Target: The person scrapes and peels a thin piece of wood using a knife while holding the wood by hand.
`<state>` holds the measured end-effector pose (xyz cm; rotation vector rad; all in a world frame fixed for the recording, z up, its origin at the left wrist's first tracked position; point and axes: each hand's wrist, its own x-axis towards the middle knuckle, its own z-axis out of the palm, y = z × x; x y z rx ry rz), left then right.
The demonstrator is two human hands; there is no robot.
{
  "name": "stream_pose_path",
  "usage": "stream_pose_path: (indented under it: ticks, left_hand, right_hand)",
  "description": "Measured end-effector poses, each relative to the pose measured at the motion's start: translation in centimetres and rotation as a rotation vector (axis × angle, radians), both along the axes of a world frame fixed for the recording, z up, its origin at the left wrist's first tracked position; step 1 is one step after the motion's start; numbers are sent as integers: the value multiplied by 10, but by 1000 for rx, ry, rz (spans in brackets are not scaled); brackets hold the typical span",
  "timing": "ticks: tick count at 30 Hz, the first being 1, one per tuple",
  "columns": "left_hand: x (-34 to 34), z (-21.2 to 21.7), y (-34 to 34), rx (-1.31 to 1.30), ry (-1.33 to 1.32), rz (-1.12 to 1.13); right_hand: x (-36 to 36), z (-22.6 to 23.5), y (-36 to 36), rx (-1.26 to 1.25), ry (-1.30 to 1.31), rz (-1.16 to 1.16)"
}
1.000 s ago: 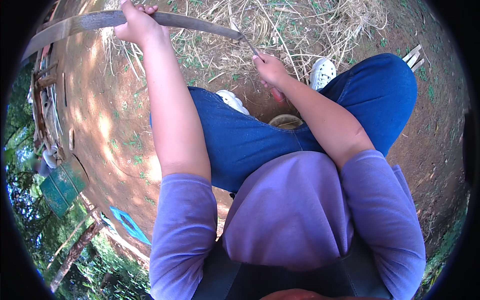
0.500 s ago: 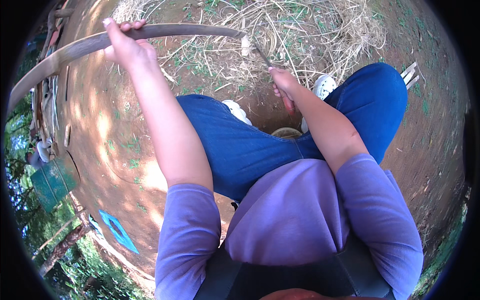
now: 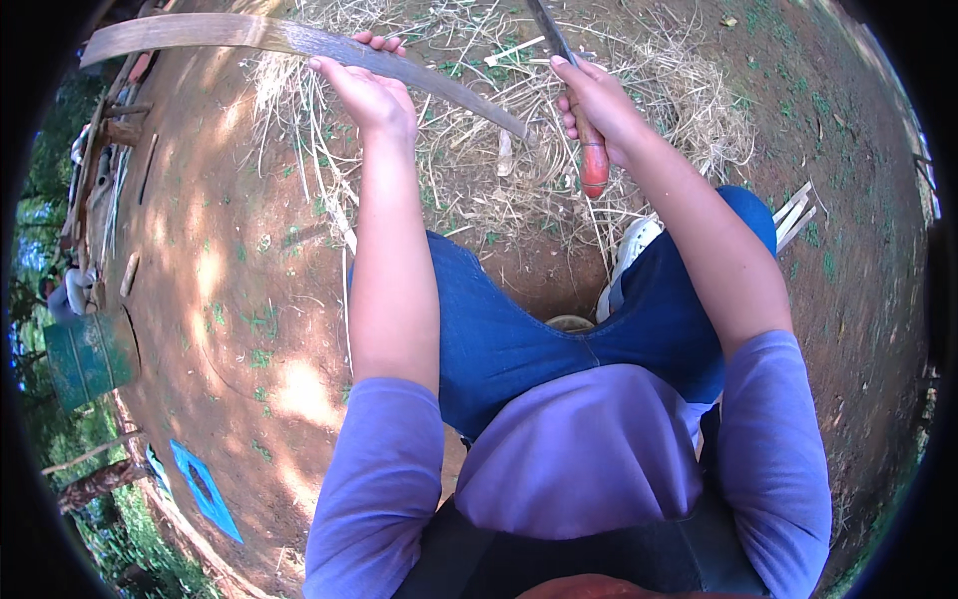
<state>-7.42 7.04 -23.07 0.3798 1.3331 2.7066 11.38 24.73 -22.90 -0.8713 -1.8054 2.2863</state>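
Observation:
My left hand point(image 3: 371, 88) grips a long, flat, curved strip of wood point(image 3: 220, 35) near its middle; the strip runs from the upper left down to a pointed end in front of me. My right hand point(image 3: 597, 100) is closed on the red handle of a knife point(image 3: 593, 160), whose dark blade points up and away toward the top edge. The blade is apart from the strip. Both hands are raised over a heap of dry straw and shavings point(image 3: 499, 150). I sit in blue trousers and a purple top, with white shoes.
Bare red earth surrounds me. Cut wooden slats point(image 3: 793, 215) lie at the right by my knee. A green box point(image 3: 85, 354), a blue flat piece point(image 3: 205, 489) and a pile of sticks and tools point(image 3: 95, 180) lie along the left rim.
Both hands have risen and moved forward. The knife has come off the strip's tip and its blade now points upward. The strip has swung so its pointed end sits lower, nearer me.

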Motion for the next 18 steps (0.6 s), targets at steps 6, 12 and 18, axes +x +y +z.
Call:
stream_pose_path:
  ticks: [6, 12, 18]
  left_hand:
    - [10, -5, 9, -9, 36, -132]
    - [17, -5, 10, -106, 48, -244]
    - [15, -3, 11, -238, 39, -186]
  right_hand:
    - [27, 21, 15, 80, -31, 51]
    - [32, 6, 12, 51, -68, 32]
    - [40, 12, 13, 52, -63, 87]
